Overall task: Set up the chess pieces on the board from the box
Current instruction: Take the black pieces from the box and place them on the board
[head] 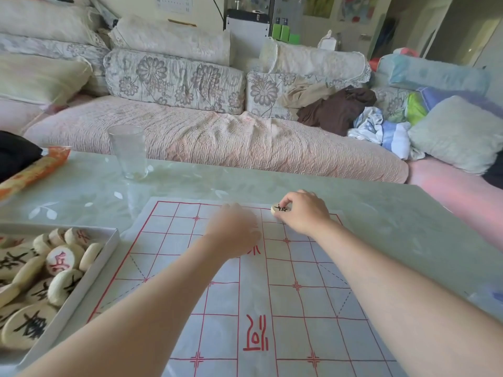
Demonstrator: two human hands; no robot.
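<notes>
A paper chess board (223, 300) with red grid lines lies on the table in front of me. My right hand (304, 213) pinches a round pale chess piece (280, 208) with a black character, held just above the board's far edge. My left hand (234, 229) is blurred over the far middle of the board, knuckles up; whether it holds anything is hidden. At the left, an open grey box (89, 270) holds several round pieces with black or red characters.
An empty drinking glass (130, 151) stands on the pale green table (408, 229) beyond the board's far left corner. An orange wrapped packet (32, 172) lies at the far left. A sofa (217, 137) with cushions and clothes runs behind the table.
</notes>
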